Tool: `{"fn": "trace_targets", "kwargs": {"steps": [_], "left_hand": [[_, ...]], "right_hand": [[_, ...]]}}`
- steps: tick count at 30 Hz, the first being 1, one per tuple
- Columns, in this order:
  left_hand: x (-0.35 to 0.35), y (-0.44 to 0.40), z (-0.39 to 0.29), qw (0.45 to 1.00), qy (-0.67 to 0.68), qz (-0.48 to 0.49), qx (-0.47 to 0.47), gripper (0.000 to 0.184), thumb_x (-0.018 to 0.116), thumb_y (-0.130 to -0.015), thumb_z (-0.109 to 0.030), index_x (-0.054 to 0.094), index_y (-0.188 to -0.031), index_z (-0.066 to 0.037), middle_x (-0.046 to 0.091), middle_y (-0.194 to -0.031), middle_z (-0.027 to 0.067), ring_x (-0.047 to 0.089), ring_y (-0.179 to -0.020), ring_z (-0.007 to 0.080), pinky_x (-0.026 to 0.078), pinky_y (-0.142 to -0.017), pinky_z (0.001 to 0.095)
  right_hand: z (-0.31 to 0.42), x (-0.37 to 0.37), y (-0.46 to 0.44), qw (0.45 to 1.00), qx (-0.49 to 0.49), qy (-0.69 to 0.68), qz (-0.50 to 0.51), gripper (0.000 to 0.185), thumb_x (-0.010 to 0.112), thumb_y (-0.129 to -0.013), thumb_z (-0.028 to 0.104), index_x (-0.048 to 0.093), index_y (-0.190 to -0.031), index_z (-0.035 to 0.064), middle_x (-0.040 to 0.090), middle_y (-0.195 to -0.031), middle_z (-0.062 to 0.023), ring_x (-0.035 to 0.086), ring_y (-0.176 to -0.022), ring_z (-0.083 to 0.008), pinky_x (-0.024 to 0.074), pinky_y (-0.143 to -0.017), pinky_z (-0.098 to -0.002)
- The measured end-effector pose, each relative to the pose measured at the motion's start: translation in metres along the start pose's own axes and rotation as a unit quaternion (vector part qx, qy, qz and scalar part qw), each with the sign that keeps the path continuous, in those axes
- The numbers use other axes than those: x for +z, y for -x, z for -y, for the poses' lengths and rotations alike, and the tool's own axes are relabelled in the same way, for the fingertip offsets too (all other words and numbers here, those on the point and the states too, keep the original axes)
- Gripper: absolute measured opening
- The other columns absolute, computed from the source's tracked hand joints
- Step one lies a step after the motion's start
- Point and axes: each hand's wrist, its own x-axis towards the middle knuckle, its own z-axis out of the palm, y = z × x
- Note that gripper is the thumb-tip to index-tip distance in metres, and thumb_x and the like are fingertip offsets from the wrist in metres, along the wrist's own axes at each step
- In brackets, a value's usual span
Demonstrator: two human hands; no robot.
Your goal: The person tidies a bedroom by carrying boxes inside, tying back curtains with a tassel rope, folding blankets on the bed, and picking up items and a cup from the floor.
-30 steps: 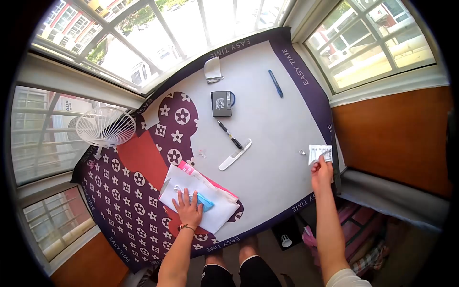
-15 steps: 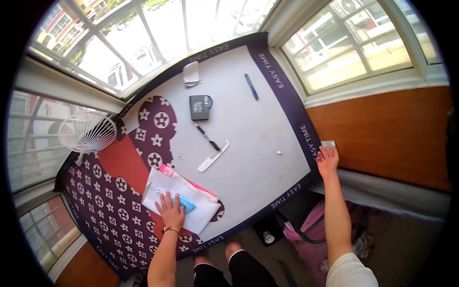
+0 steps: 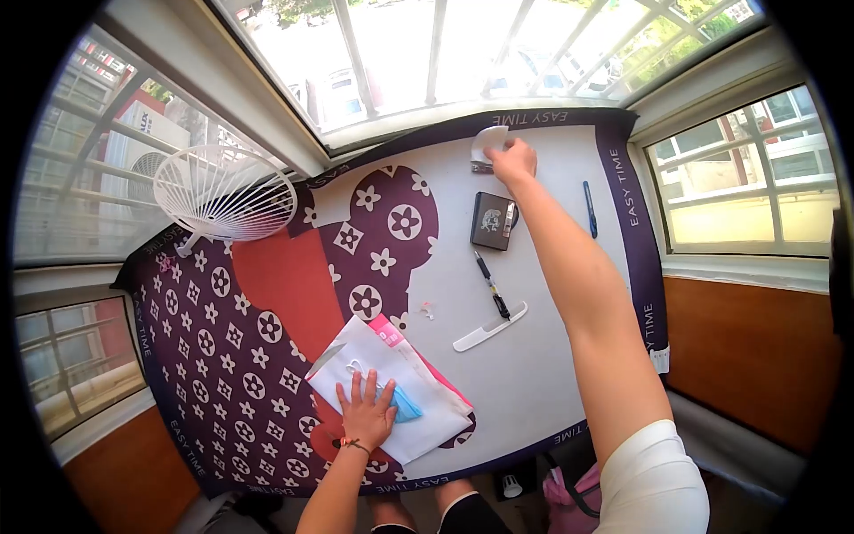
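Observation:
My left hand (image 3: 366, 416) lies with fingers spread on a stack of white papers (image 3: 427, 439) with a pink-edged sheet beneath. Under and beside its fingers is a blue face mask (image 3: 406, 408), its white ear loops showing. Across the table, my right hand (image 3: 514, 163) has its fingers closed at the edge of a white folded piece (image 3: 488, 140), tissue or cloth, near the window. Part of that piece is bent up. Just below stands a dark grey box (image 3: 492, 221) with a printed figure.
A black pen (image 3: 492, 285) touches a white comb (image 3: 491, 327). Near the right edge lies a blue pen (image 3: 590, 209). A white wire basket (image 3: 225, 194) stands at the left window. Barred windows surround the patterned tablecloth (image 3: 222, 356). A whitish item (image 3: 659, 360) shows at the right edge.
My right hand has left the table's right edge and reached across to the white folded piece, closing on it. My left hand stays on the papers and mask. The view has turned right-to-left.

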Motion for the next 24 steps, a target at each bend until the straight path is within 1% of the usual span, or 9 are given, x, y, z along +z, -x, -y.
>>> {"fn": "trace_targets", "kwargs": {"steps": [5,7,10,16,17,18,20,21,24], "left_hand": [[-0.001,0.003,-0.002,1.000,0.006,-0.010,-0.002,0.059,0.066,-0.083,-0.039,0.049,-0.140,-0.033,0.031,-0.155,0.0083,0.018,-0.146,0.0353,0.007,-0.113,0.0678],[-0.007,0.000,0.000,1.000,0.010,-0.013,0.001,0.059,0.065,-0.084,-0.039,0.049,-0.140,-0.033,0.031,-0.155,0.0083,0.017,-0.146,0.0352,0.007,-0.113,0.0678],[-0.015,-0.001,-0.005,1.000,0.019,-0.002,-0.008,0.058,0.065,-0.085,-0.035,0.049,-0.140,-0.030,0.029,-0.156,0.0085,0.016,-0.147,0.0359,0.008,-0.113,0.0675],[-0.029,0.014,-0.008,0.990,0.058,-0.068,-0.111,0.067,0.063,-0.086,-0.031,0.040,-0.145,-0.008,0.024,-0.156,0.0203,0.016,-0.146,0.0412,0.008,-0.113,0.0675],[-0.034,0.022,-0.008,0.980,-0.026,-0.144,-0.135,0.070,0.066,-0.085,-0.023,0.036,-0.144,0.001,0.027,-0.151,0.0257,0.029,-0.140,0.0410,0.024,-0.112,0.0615],[-0.033,0.023,-0.010,0.943,0.144,-0.183,-0.237,0.070,0.067,-0.085,-0.020,0.035,-0.143,0.002,0.028,-0.149,0.0256,0.034,-0.136,0.0392,0.030,-0.109,0.0566],[-0.031,0.019,-0.017,0.752,0.458,-0.241,-0.409,0.072,0.070,-0.084,-0.014,0.033,-0.143,0.005,0.031,-0.146,0.0253,0.044,-0.129,0.0355,0.043,-0.104,0.0467],[-0.025,0.016,-0.012,0.768,0.423,-0.227,-0.424,0.078,0.077,-0.079,-0.006,0.032,-0.141,0.007,0.042,-0.136,0.0211,0.054,-0.116,0.0276,0.050,-0.092,0.0345],[-0.021,0.013,-0.018,0.678,0.580,-0.184,-0.412,0.078,0.080,-0.074,-0.005,0.036,-0.137,0.008,0.052,-0.128,0.0152,0.058,-0.109,0.0245,0.048,-0.094,0.0347]], "right_hand": [[0.022,-0.035,0.031,0.943,-0.003,-0.319,0.090,0.016,0.070,-0.084,0.013,0.063,-0.093,0.0025,0.067,-0.082,-0.0066,0.063,-0.074,-0.0152,0.0508,-0.069,-0.0310],[0.019,-0.073,0.110,0.816,0.035,-0.475,0.328,0.014,0.070,-0.087,0.012,0.060,-0.092,0.0034,0.063,-0.078,-0.0038,0.058,-0.068,-0.0097,0.0459,-0.059,-0.0264],[-0.018,-0.080,0.271,0.722,0.093,-0.390,0.564,0.013,0.071,-0.087,0.012,0.062,-0.092,0.0060,0.064,-0.076,-0.0016,0.060,-0.066,-0.0090,0.0463,-0.057,-0.0243],[-0.078,-0.011,0.442,0.923,-0.135,-0.108,0.344,0.018,0.072,-0.082,0.021,0.061,-0.086,0.0069,0.067,-0.079,-0.0094,0.065,-0.065,-0.0257,0.0502,-0.057,-0.0384],[-0.078,-0.011,0.451,0.939,-0.155,-0.082,0.297,0.019,0.072,-0.081,0.022,0.060,-0.085,0.0075,0.066,-0.079,-0.0103,0.065,-0.066,-0.0282,0.0501,-0.057,-0.0399],[-0.076,-0.013,0.455,0.940,-0.149,-0.076,0.297,0.020,0.072,-0.081,0.024,0.060,-0.085,0.0081,0.065,-0.079,-0.0100,0.065,-0.066,-0.0292,0.0499,-0.057,-0.0408],[-0.071,-0.015,0.450,0.944,-0.141,-0.060,0.293,0.022,0.072,-0.081,0.026,0.058,-0.083,0.0094,0.064,-0.078,-0.0094,0.064,-0.066,-0.0313,0.0494,-0.056,-0.0425],[-0.070,-0.015,0.447,0.943,-0.131,-0.049,0.302,0.024,0.072,-0.080,0.028,0.058,-0.084,0.0092,0.065,-0.079,-0.0097,0.064,-0.066,-0.0314,0.0493,-0.057,-0.0430],[-0.063,-0.018,0.445,0.940,-0.107,-0.023,0.323,0.029,0.073,-0.078,0.032,0.057,-0.086,0.0089,0.065,-0.081,-0.0107,0.064,-0.067,-0.0319,0.0491,-0.057,-0.0443]]}}
